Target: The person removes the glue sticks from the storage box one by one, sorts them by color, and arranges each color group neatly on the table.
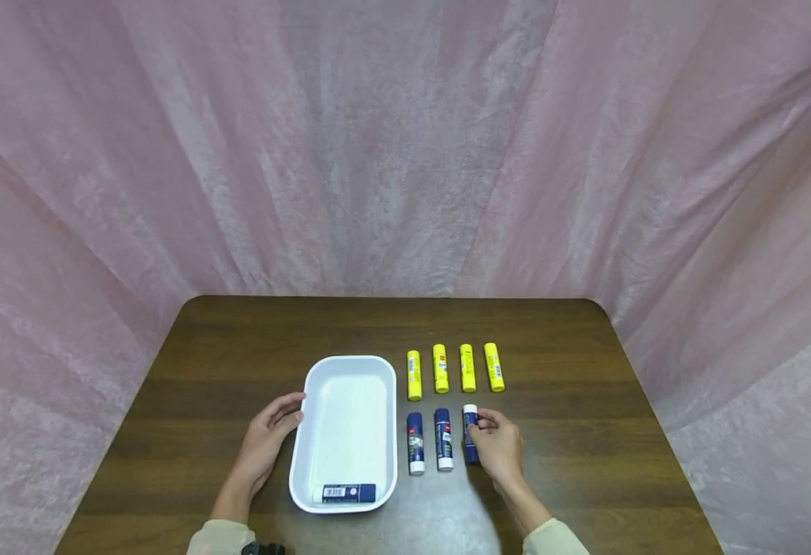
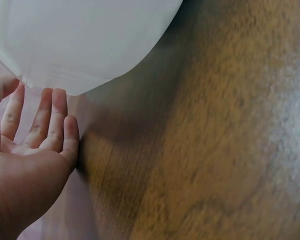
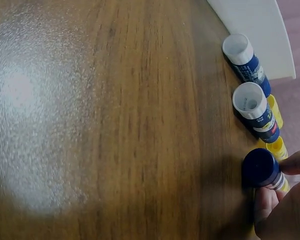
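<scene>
On table: right hand (image 1: 499, 447) fingers grip blue glue stick (image 1: 471, 436) | left hand (image 1: 267, 441) fingers straight against white tray (image 1: 308, 432) | labels unreadable

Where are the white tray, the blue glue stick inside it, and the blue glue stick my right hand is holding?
white tray (image 1: 350, 359): head view, on its far rim.
blue glue stick in the tray (image 1: 358, 492): head view, on its blue barrel.
held blue glue stick (image 3: 260, 167): right wrist view, on its blue end.

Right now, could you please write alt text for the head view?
A person's right hand grips a blue glue stick on a wooden table, while the left hand rests against a white tray holding another. Two blue sticks lie between them, four yellow ones behind.
</scene>
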